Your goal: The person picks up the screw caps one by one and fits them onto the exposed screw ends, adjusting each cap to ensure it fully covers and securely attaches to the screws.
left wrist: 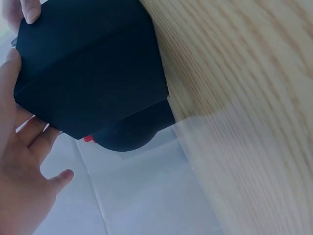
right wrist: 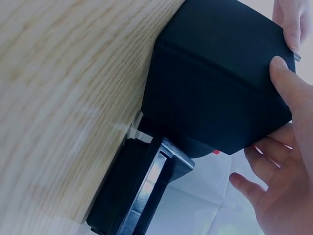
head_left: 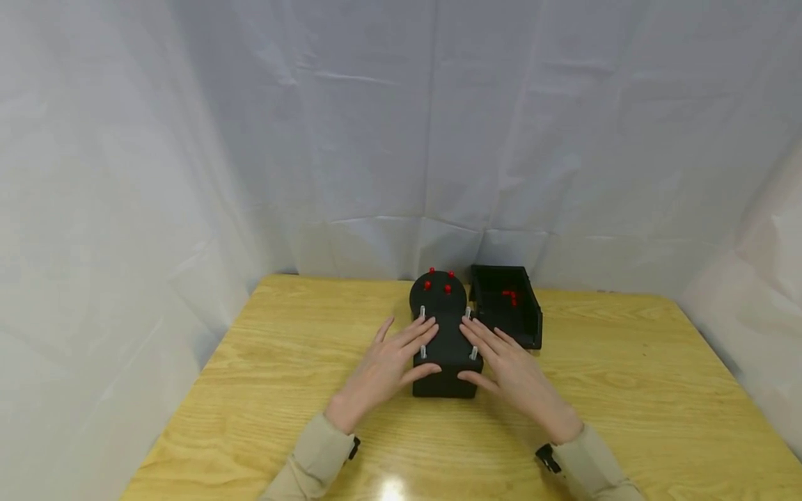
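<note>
A black block [head_left: 446, 348] stands mid-table, its round far end carrying several red pegs [head_left: 438, 282] and thin metal pins at its corners. My left hand [head_left: 410, 348] lies with straight fingers on the block's left top edge, thumb against the front face. My right hand [head_left: 479, 348] mirrors it on the right edge. In the left wrist view the left hand [left wrist: 19, 161] touches the block [left wrist: 93, 68] along its side. In the right wrist view the right hand [right wrist: 283, 161] touches the block [right wrist: 215, 83] with its thumb on the edge.
An open black bin [head_left: 507, 306] with a few red pieces [head_left: 510, 297] sits just right of the block, also visible as the bin [right wrist: 137, 196] in the right wrist view. The wooden table [head_left: 626, 390] is ringed by white cloth walls [head_left: 401, 139].
</note>
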